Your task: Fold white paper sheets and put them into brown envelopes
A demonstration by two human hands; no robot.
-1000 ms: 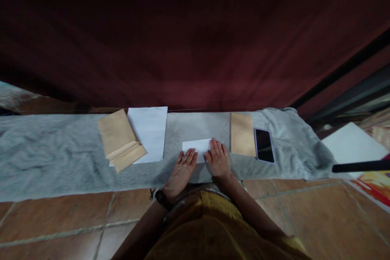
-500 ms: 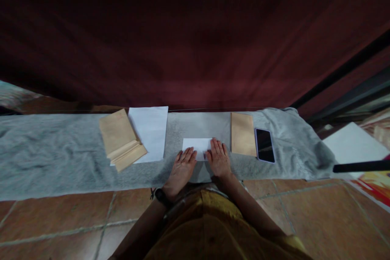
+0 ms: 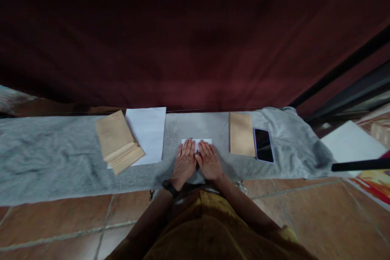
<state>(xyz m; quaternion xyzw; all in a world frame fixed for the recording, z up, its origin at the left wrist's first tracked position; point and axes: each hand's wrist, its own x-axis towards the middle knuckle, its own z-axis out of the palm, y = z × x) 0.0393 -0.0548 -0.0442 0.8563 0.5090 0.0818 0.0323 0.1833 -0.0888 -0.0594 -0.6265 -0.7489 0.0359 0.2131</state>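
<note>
A small folded white paper [image 3: 208, 141] lies on the grey cloth in front of me, mostly covered by my hands. My left hand [image 3: 184, 163] rests flat on its left half, fingers stretched out. Beside it, my right hand [image 3: 209, 161] presses flat on the right half, its fingers also extended. The two hands nearly touch at the middle of the paper. To the left are white paper sheets [image 3: 149, 134], partly under several brown envelopes [image 3: 114, 133]. Another brown envelope [image 3: 241, 134] lies to the right of my hands.
A phone [image 3: 263, 145] with a dark screen lies right of the right-hand envelope. Grey cloth [image 3: 61, 154] covers the long narrow surface. Behind it hangs a dark red curtain [image 3: 195, 48]. A black bar [image 3: 361, 165] juts in at the right, over a white board [image 3: 353, 146].
My left hand has moved up onto the paper, and my right hand has slid left toward it. They now cover more of the paper, side by side.
</note>
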